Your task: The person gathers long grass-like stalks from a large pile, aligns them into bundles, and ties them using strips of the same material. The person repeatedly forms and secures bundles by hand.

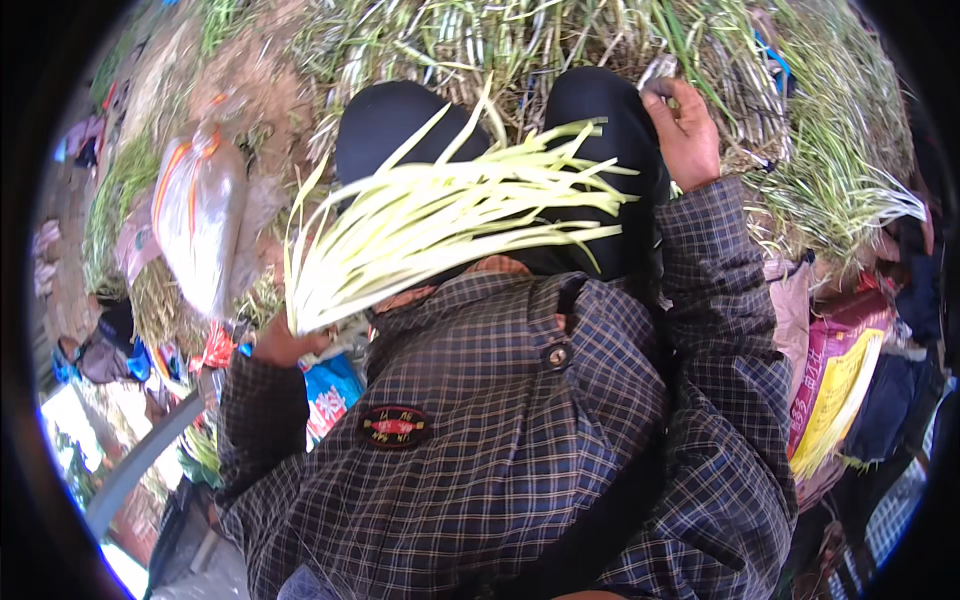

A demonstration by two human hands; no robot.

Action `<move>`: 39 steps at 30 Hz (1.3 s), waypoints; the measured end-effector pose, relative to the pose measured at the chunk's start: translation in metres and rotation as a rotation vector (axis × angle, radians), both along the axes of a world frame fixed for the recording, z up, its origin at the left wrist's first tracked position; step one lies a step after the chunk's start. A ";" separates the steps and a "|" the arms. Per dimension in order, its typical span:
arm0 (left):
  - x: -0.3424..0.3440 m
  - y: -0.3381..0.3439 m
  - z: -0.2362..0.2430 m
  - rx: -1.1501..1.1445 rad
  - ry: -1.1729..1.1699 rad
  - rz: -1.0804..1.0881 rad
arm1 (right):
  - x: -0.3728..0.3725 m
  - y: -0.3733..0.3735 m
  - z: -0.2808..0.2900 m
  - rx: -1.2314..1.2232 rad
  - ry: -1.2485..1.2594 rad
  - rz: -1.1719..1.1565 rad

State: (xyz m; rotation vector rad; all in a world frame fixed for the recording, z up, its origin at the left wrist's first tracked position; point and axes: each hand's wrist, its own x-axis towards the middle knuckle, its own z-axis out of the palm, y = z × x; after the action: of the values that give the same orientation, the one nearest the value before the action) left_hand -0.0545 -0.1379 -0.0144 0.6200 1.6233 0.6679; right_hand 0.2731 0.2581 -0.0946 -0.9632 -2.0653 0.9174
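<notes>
A loose bunch of long, pale yellow-green chives lies across my lap, its white ends toward the left. My left hand is closed around those ends, and the leaf tips fan out over my dark-trousered knees. Beside my right knee is my right hand, with thumb and fingers bent together near the pile of green-and-white stalks. A small greyish-white thing shows at its fingertips; I cannot make out what it is or whether it is held.
More stalks are heaped in front of my knees. To the left, a tied clear plastic bag stands on bare soil. A yellow-and-magenta printed sack lies at the right. A blue-and-red package is beside my left forearm.
</notes>
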 end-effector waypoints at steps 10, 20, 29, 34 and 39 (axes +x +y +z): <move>-0.014 0.004 0.016 -0.043 -0.132 0.093 | 0.014 -0.021 -0.015 -0.029 -0.334 -0.139; -0.012 0.039 0.045 0.449 -0.355 0.178 | -0.086 -0.110 0.107 0.400 -0.086 0.591; -0.026 0.017 0.021 0.107 -0.011 0.138 | -0.062 -0.075 0.090 0.250 -0.643 0.710; -0.027 0.008 0.010 0.116 -0.176 0.195 | -0.073 -0.069 0.095 0.431 -0.182 0.530; -0.028 0.006 0.004 0.038 -0.282 0.191 | -0.117 -0.103 0.091 0.501 0.022 0.596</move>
State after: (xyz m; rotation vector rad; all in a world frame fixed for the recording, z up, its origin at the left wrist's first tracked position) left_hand -0.0824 -0.1317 -0.0108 0.3797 1.4181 0.8871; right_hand 0.1562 0.1555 -0.0033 -0.0676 -2.4394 0.6174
